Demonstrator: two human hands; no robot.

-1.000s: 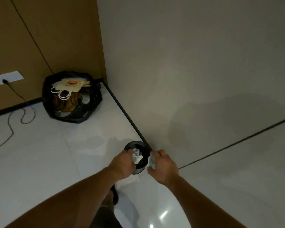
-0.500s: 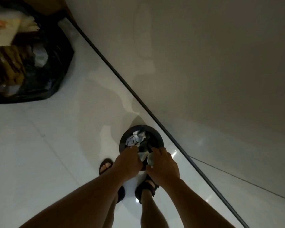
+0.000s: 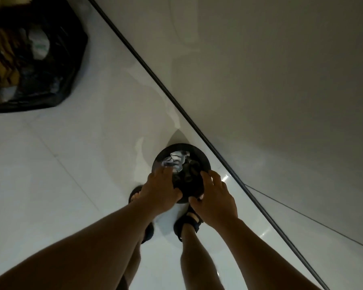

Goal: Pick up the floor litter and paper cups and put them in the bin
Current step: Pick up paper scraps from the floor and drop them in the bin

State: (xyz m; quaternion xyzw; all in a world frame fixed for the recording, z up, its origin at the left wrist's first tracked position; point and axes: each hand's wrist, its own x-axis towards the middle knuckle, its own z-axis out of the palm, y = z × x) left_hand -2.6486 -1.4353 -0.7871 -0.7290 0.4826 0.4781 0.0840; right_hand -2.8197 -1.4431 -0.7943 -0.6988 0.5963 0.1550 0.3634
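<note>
The pale scrap the right hand (image 3: pixel 216 197) was pinching half a second ago is gone from it, so I'd guess it just went into the small black bin (image 3: pixel 184 146) by the wall. Both hands now sit over the rim, fingers loose and spread, holding nothing. The left hand (image 3: pixel 159 189) reaches right up to the crumpled white paper (image 3: pixel 176 162) inside (touching? can't tell). There's darker stuff beside it, too dim to name. The black rubbish bag (image 3: pixel 71 65), well apart, holds brown paper and pale scraps.
</note>
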